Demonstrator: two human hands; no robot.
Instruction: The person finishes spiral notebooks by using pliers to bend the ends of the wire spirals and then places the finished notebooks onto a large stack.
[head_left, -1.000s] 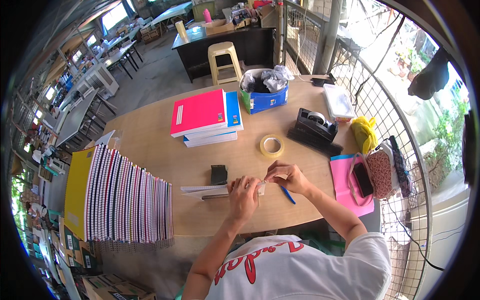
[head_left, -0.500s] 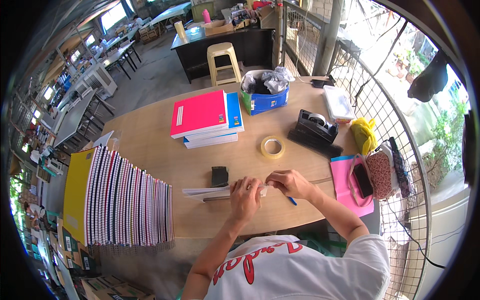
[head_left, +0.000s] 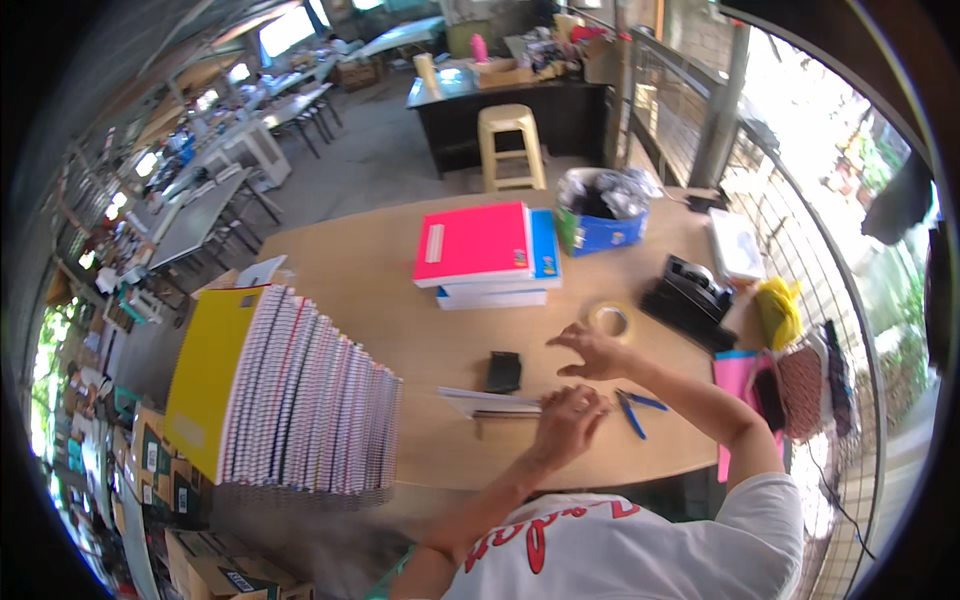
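My left hand (head_left: 572, 425) is closed round the right end of a thin notebook (head_left: 478, 402), which stands on edge on the table with its white pages toward the far side. Just beyond it, my right hand (head_left: 596, 352) hovers with fingers stretched out to the left and holds nothing. A small black block (head_left: 503, 373) lies left of these fingers, past the notebook. To the right of my left hand rests a pair of blue-handled pliers (head_left: 632, 408). The clear tape roll (head_left: 610, 320) lies just beyond my right hand, partly hidden by it.
A long row of spiral notebooks with a yellow cover (head_left: 215, 375) fills the table's left side. Farther back are pink and blue notebooks (head_left: 475, 242) and a blue box of crumpled plastic (head_left: 605, 225). At right stand a black tape dispenser (head_left: 690, 290), a yellow bundle (head_left: 778, 312) and a patterned pouch (head_left: 803, 390).
My right hand has left the notebook's end and moved away from me, its fingers now spread. The pliers have come into fuller view. The whole view has shifted, moving the scene rightward.
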